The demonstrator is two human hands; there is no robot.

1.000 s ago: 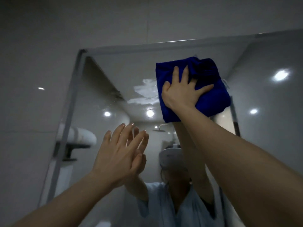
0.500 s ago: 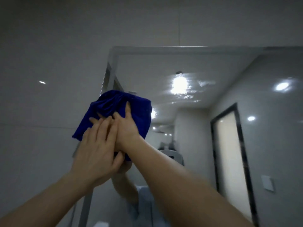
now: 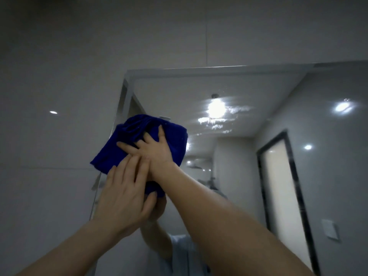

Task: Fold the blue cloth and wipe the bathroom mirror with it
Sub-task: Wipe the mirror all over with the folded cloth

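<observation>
**A:** Where is the blue cloth [image 3: 139, 136]?

**B:** High on the bathroom mirror [image 3: 249, 156], at its left edge. The cloth's left part laps over the pale frame [image 3: 199, 72] onto the grey tiled wall [image 3: 59, 86]. Its top is bunched into folds. Its lower end is hidden behind both hands, apart from a dark scrap beside the left thumb.

**A:** How does the person hold it?

**B:** The right hand [image 3: 157, 150] lies flat on the cloth with fingers splayed wide, pressing it to the glass. No finger curls round the fabric. The left hand [image 3: 123, 194] has straight fingers laid side by side across the back of the right wrist. Its thumb sticks out toward that lower scrap, but whether it touches the cloth cannot be told.

**A:** What stays out of sight?

**B:** Both palms face away, so the contact beneath them is unseen. Both forearms are cut off at the bottom edge. The mirror runs out of view on the right and below. The person's reflection is almost wholly covered by the arms, so only a reflected arm and a bit of pale garment [image 3: 179, 248] show.

**A:** Anything else in the glass?

**B:** A bright ceiling lamp [image 3: 216, 107] is reflected, with blurred, wet-looking streaks [image 3: 215, 124] under it. There is also a dark-framed doorway [image 3: 282, 196] and a small wall plate [image 3: 329, 229], too soft to make out further.
</observation>
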